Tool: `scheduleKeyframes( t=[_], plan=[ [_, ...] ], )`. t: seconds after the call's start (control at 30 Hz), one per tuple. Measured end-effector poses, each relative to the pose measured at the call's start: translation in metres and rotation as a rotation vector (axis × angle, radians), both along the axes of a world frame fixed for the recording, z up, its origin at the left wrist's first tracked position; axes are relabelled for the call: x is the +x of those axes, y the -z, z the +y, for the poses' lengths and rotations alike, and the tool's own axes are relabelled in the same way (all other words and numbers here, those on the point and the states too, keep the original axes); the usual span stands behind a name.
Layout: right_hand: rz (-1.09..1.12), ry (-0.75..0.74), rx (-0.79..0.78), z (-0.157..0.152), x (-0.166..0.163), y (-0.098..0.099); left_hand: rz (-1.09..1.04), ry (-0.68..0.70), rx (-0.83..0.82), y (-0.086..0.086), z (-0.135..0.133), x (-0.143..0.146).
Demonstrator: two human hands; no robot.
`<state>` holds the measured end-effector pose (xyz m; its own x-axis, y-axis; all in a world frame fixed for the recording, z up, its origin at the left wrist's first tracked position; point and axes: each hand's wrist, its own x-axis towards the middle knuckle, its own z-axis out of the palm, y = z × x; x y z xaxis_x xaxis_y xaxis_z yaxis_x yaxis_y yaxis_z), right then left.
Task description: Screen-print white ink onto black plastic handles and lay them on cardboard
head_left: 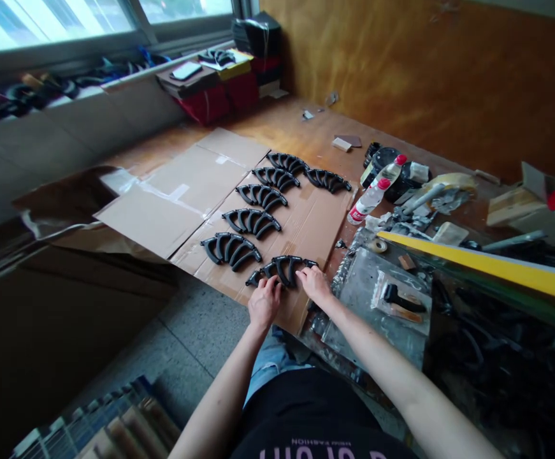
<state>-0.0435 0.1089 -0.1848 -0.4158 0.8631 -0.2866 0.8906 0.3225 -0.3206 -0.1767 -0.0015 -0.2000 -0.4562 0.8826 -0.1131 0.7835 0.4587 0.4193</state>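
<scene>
Several black curved, ribbed plastic parts lie in a row on a flattened cardboard sheet [181,191] on the wooden table. The nearest part [283,266] sits at the sheet's front edge, and both hands rest on it. My left hand [264,301] has its fingers curled on the part's left end. My right hand [313,282] presses its fingers on the right end. The neighbouring part [230,248] lies just to the left, with others [252,221] farther back.
Right of the cardboard lie a grey plastic sheet [363,280], two red-capped bottles [371,199], a tape roll [379,245], a long yellow bar [478,264] and assorted clutter. Boxes [210,89] stand at the back by the window. Floor tiles show below the table's edge.
</scene>
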Motion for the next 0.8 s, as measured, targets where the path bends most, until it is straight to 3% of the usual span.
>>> scheduleKeyframes(
  t=[0.33,0.63,0.8],
  plan=[
    [0.048,-0.013,-0.045,-0.001,-0.016,0.001,0.019,-0.019,-0.033,-0.007,0.006,-0.005],
    [-0.126,0.089,-0.048,-0.009,-0.046,-0.008,0.008,-0.019,-0.075,-0.011,0.008,-0.008],
    [-0.142,0.092,-0.014,0.001,-0.033,-0.006,0.000,-0.024,-0.087,-0.010,0.009,-0.009]
  ],
)
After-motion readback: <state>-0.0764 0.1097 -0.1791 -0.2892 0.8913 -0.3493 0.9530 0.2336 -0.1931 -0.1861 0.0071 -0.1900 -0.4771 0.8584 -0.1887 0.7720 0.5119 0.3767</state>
